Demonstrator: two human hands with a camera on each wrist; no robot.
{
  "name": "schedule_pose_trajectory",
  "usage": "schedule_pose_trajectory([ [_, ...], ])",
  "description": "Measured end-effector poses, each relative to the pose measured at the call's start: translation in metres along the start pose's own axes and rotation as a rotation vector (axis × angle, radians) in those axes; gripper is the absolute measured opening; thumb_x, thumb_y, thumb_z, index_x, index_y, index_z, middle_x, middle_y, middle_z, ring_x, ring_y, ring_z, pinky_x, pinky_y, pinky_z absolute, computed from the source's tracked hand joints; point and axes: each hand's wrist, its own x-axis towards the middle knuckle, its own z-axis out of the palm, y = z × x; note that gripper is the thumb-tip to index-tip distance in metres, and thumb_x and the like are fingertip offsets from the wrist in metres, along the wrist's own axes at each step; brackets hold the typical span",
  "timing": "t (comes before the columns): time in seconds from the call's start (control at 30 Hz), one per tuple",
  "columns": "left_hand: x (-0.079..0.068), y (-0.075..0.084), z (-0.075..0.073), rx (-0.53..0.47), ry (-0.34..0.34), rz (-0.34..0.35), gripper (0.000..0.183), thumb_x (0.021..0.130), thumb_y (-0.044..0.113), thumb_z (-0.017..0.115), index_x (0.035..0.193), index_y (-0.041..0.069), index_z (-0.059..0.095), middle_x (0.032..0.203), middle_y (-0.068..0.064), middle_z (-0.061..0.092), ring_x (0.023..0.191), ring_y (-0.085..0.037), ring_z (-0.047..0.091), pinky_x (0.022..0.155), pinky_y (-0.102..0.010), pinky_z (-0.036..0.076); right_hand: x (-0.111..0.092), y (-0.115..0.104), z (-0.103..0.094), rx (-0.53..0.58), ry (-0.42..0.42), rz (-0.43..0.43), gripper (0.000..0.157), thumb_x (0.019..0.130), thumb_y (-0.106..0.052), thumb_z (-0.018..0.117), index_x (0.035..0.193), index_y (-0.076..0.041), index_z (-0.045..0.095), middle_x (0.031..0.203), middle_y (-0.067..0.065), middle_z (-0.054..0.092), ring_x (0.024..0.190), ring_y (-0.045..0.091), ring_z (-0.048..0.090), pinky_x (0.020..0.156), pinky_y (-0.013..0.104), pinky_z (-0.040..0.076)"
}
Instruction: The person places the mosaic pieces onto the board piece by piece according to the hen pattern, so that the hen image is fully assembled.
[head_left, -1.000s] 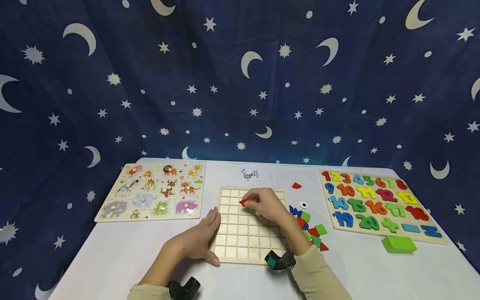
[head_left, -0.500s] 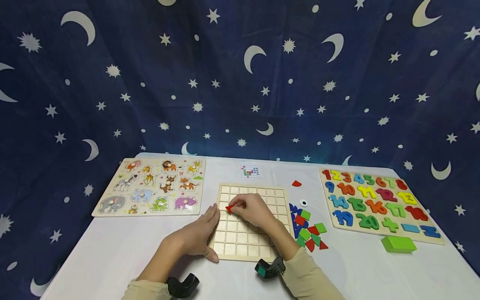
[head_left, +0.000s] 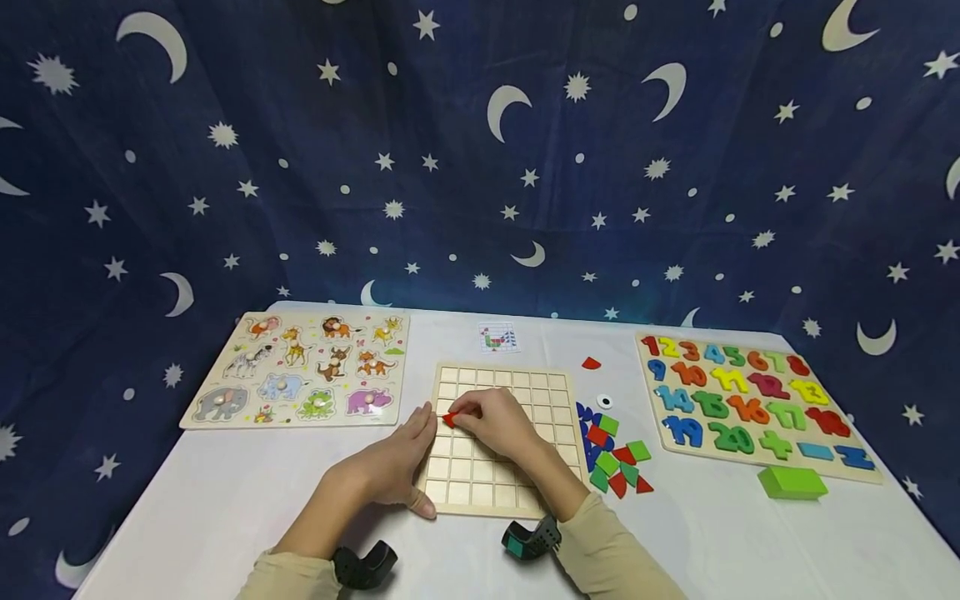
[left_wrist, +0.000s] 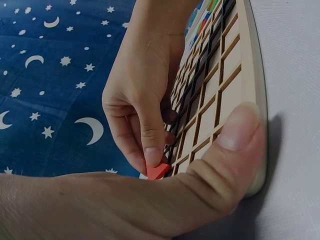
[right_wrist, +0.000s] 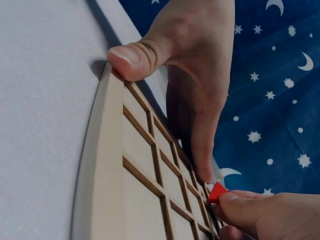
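partly behind right-hand fingers (head_left: 470, 402), red piece (head_left: 448, 420)

Beige sleeves (head_left: 618, 550) – black wrist cameras (head_left: 365, 567)

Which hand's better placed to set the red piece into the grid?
Right, most likely. The right hand pinches the red piece at the left side of the grid board. The left hand holds no piece and lies along that side, so it seems better suited to steadying.
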Motion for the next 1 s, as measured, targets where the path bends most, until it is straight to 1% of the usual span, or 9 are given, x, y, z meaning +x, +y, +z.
schedule_pose_trajectory([
  [0.3,-0.0003,0.0015,-0.0023,-0.014,-0.010,-0.008,0.130,0.052,0.047,0.085,0.150,-0.003,0.016,0.160,-0.017,0.005,0.148,-0.029,0.007,0.118,-0.043,0.020,-0.0012,-0.0066,-0.0004,-0.042,-0.021,-0.010,0.010,0.086,-0.019,0.070,0.094,-0.016,0.075,0.080,-0.008,0.071,0.072,0.002,0.059,0.069,0.021,0.049],
  [0.67,-0.0007,0.0015,-0.0023,-0.015,-0.017,-0.019,0.130,0.053,0.047,0.085,0.150,-0.003,0.014,0.160,-0.018,0.003,0.148,-0.030,0.007,0.118,-0.044,0.020,-0.0006,-0.0063,0.0020,-0.122,-0.057,-0.028,0.014,0.085,-0.022,0.071,0.098,-0.017,0.075,0.085,-0.007,0.068,0.075,0.004,0.058,0.069,0.022,0.048],
  [0.87,-0.0008,0.0034,-0.0027,-0.017,-0.015,-0.039,0.132,0.053,0.046,0.086,0.150,-0.005,0.012,0.159,-0.019,0.002,0.148,-0.031,0.007,0.118,-0.044,0.021,-0.0018,-0.0066,0.0013,-0.151,-0.058,-0.052,0.020,0.085,-0.024,0.071,0.103,-0.015,0.076,0.090,-0.004,0.070,0.079,0.007,0.059,0.071,0.023,0.048],
  [1.0,-0.0011,0.0041,-0.0029,-0.013,-0.011,-0.033,0.132,0.053,0.047,0.086,0.150,-0.005,0.013,0.159,-0.020,0.003,0.148,-0.031,0.007,0.118,-0.044,0.021,-0.0028,-0.0068,0.0003,-0.157,-0.052,-0.058,0.021,0.085,-0.024,0.071,0.103,-0.014,0.075,0.090,-0.004,0.068,0.079,0.008,0.058,0.070,0.023,0.048],
])
